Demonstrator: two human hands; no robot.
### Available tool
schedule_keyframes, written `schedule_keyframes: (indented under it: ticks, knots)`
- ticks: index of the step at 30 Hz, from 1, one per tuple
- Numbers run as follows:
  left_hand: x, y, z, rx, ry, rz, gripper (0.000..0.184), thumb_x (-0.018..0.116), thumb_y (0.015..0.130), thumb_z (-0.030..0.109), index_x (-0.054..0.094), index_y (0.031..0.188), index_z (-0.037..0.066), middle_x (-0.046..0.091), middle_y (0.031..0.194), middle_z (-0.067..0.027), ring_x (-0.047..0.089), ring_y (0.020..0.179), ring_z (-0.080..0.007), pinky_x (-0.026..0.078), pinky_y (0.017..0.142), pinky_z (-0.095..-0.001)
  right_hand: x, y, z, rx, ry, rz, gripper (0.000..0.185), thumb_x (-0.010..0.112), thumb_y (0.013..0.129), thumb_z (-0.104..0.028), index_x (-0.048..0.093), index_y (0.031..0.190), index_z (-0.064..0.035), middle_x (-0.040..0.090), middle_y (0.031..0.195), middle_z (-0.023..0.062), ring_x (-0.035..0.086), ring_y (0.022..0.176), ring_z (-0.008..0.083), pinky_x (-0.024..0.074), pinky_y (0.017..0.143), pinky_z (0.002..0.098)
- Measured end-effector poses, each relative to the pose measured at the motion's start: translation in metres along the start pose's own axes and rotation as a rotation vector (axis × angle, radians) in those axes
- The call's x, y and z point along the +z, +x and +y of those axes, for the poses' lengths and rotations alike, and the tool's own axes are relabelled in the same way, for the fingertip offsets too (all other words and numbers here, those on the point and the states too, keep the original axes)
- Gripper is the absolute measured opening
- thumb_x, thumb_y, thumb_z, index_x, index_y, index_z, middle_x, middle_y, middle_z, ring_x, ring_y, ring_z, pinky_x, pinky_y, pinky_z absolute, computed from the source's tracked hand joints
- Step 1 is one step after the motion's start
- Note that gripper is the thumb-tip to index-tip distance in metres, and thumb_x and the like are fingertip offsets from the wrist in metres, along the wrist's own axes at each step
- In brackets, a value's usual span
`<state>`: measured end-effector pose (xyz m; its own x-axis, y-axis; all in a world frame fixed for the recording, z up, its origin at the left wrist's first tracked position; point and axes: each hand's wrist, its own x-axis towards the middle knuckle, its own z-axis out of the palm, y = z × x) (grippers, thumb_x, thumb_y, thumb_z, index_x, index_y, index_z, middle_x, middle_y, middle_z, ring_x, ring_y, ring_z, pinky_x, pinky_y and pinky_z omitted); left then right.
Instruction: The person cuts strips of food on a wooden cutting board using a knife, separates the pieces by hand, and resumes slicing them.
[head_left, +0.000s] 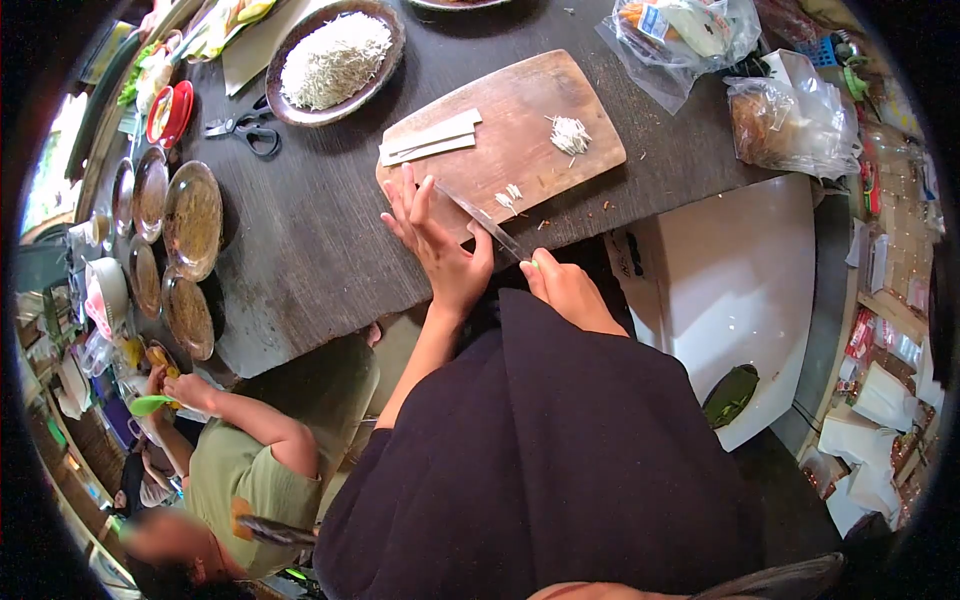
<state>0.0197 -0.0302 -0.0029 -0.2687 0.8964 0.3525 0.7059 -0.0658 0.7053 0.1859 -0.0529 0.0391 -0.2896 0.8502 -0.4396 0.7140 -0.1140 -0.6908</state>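
A wooden cutting board [500,110] lies on the dark table. My right hand [570,290] is closed round the handle of a knife [490,223], whose blade slants up and left over the board's near edge. My left hand [440,240] has its fingers spread beside the blade, at the board's near left corner, with nothing visible in it. Flat white strips [430,138] lie at the board's left. A small pile of thin white shreds [569,136] sits at the right, and a few short pieces [509,197] lie near the blade.
A bowl of white shreds [335,60] stands behind the board, with black scissors [245,130] to its left. Brown plates [193,220] line the left side. Plastic bags [790,120] lie at the right. Another person [250,480] sits at the lower left, handling something yellow.
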Motion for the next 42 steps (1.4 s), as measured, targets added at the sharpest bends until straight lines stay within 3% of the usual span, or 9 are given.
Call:
schedule_keyframes:
  ticks: [17, 42]
  knots:
    - [-0.001, 0.0, 0.002, 0.0, -0.009, 0.003, 0.08, 0.065, 0.074, 0.005, 0.029, 0.145, 0.01, 0.028, 0.159, -0.0213, 0.01, 0.151, -0.0446, -0.006, 0.117, -0.062, 0.0, 0.003, -0.001, -0.012, -0.025, 0.112, 0.028, 0.049, 0.103, -0.028, 0.048, 0.093, -0.0021, 0.06, 0.072, 0.0281, 0.06, 0.074, 0.0509, 0.0426, 0.06, 0.0559]
    - [-0.001, 0.0, 0.001, 0.002, -0.016, 0.011, 0.081, 0.064, 0.072, 0.004, 0.029, 0.145, 0.011, 0.028, 0.158, -0.022, 0.01, 0.151, -0.0454, -0.006, 0.117, -0.0612, 0.005, 0.005, -0.002, -0.032, -0.041, 0.056, 0.031, 0.047, 0.104, -0.029, 0.047, 0.092, -0.0009, 0.06, 0.071, 0.03, 0.06, 0.073, 0.0514, 0.0432, 0.06, 0.0564]
